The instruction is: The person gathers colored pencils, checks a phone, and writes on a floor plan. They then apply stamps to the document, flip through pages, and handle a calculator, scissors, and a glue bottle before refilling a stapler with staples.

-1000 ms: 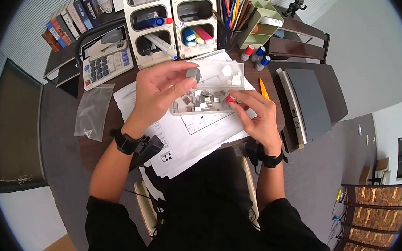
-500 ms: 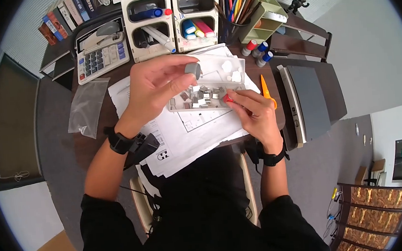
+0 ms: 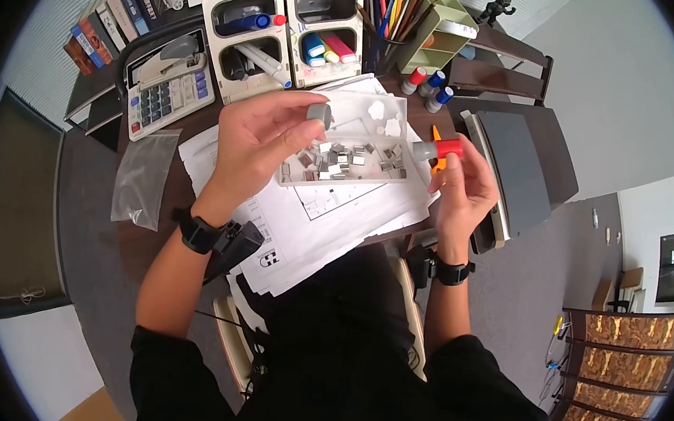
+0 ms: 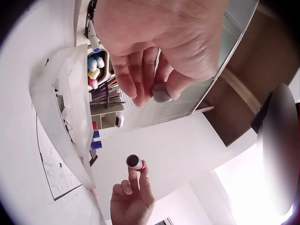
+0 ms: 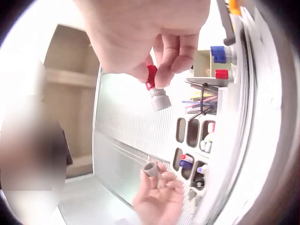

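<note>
The left hand (image 3: pixel 251 150) pinches a small grey cap (image 3: pixel 318 114) between thumb and fingertips, above the left part of an opened clear box (image 3: pixel 343 182) holding several metal pieces (image 3: pixel 339 160). To the right of the box, the right hand (image 3: pixel 466 192) pinches the red part of a red and grey cylinder (image 3: pixel 437 149), its grey end towards the left. In the right wrist view the cylinder (image 5: pixel 159 99) hangs from thumb and fingers. The left wrist view shows the round dark end of the cylinder (image 4: pixel 134 161). Cap and cylinder are apart.
Papers (image 3: pixel 276 247) lie under the box. Orange scissors (image 3: pixel 436 133) are partly behind the right hand. Three red- or blue-capped bottles (image 3: pixel 428 84) stand beyond, near a pen holder (image 3: pixel 381 52). A calculator (image 3: pixel 166 105) and clear bag (image 3: pixel 143 182) are at left, a dark device (image 3: pixel 520 168) at right.
The right hand has lifted away from the box to the right with the red and grey cylinder, turning it sideways. The left hand still pinches the grey cap in nearly the same place.
</note>
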A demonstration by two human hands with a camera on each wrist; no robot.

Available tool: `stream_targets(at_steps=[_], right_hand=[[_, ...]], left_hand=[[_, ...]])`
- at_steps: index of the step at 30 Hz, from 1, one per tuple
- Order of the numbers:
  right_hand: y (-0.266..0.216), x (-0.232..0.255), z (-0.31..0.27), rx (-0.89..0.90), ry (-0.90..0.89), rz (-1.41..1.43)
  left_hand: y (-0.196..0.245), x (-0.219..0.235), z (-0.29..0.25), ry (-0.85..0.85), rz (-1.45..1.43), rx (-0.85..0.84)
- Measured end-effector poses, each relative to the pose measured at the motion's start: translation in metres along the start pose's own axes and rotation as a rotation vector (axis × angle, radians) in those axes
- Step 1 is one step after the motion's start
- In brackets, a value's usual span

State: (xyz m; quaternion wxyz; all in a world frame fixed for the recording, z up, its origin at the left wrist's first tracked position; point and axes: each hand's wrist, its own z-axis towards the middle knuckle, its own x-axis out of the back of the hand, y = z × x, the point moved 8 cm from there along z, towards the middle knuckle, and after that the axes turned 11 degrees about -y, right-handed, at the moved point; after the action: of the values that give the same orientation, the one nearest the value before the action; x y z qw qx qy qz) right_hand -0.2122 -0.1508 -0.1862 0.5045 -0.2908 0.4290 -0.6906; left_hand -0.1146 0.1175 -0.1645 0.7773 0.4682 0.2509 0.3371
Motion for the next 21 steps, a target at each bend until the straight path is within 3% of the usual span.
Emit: stream_targets(at_steps=[2,4,16,21], right_hand=[[0.011,0.007,-0.002,-0.016,0.061,0.097],[0.036,0.006,-0.008,-0.124,0.091,0.439],[0.04,0.009,-0.02,0.009,0.071,0.505],[0.046,0.014,-0.021,-0.026,0.105,0.598]], left_hand=[[-0.003,0.003,-0.001,0.007,0.024,0.029],[-0.002,0.002,-0.001,0.011,0.025,0.043],[0.0,0.001,-0.002,0.017,0.006,0.018],[-0.005,-0.002,0.0,-0.021,-0.025,0.011]])
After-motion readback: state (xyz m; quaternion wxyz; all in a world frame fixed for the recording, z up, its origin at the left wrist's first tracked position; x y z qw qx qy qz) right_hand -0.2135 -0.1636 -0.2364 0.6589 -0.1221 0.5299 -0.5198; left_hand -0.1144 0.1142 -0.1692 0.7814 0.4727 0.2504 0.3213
